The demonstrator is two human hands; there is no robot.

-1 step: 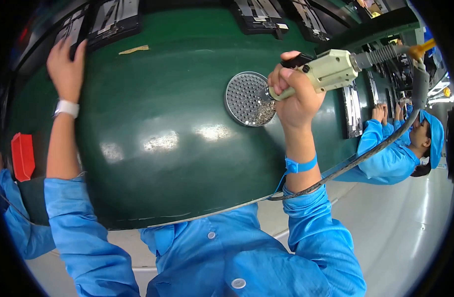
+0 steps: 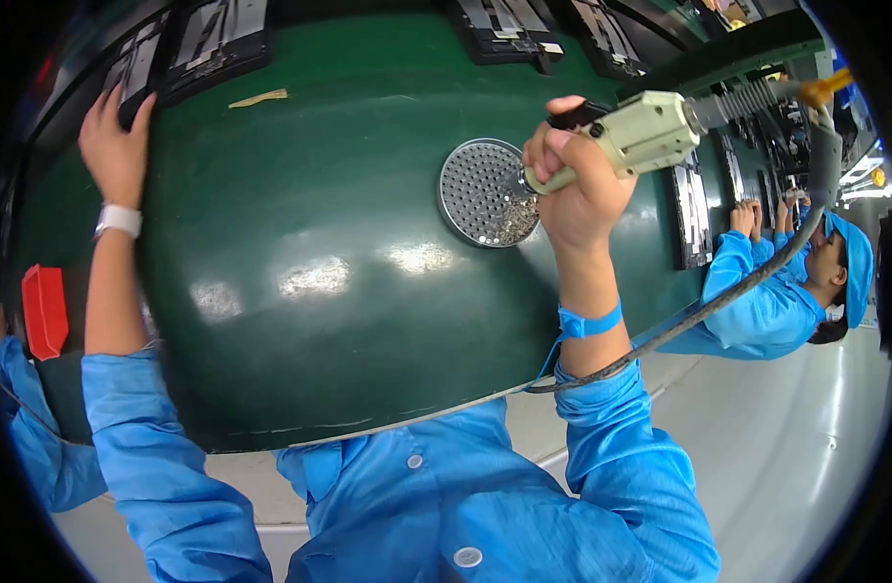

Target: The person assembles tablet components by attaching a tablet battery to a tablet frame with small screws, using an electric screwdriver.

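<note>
In my right hand [image 2: 584, 189] is a pale green electric screwdriver [image 2: 650, 131], the fingers wrapped round its front end and black lever. Its tip points down into a round metal dish [image 2: 473, 175] with a perforated plate, where small screws [image 2: 517, 222] lie heaped on the near right side. My left hand [image 2: 116, 151] reaches to the far left, fingers stretched and thumb apart. Its fingertips are at the near edge of a flat black unit with grey panels [image 2: 135, 63]; whether they touch it I cannot tell. A second such unit [image 2: 218, 44] lies just to its right.
More black units [image 2: 504, 34] line the far edge and the right side [image 2: 692, 214]. A red tray [image 2: 45, 311] sits at left, a tan strip [image 2: 258, 98] on the green tabletop [image 2: 320, 194]. The screwdriver's cable [image 2: 728, 296] hangs at right. A person in blue [image 2: 757, 301] works there; another blue sleeve [image 2: 52, 437] shows left.
My left hand has shifted slightly left and nearer to me. The right hand, with the electric screwdriver over the dish, stays almost where it was.
</note>
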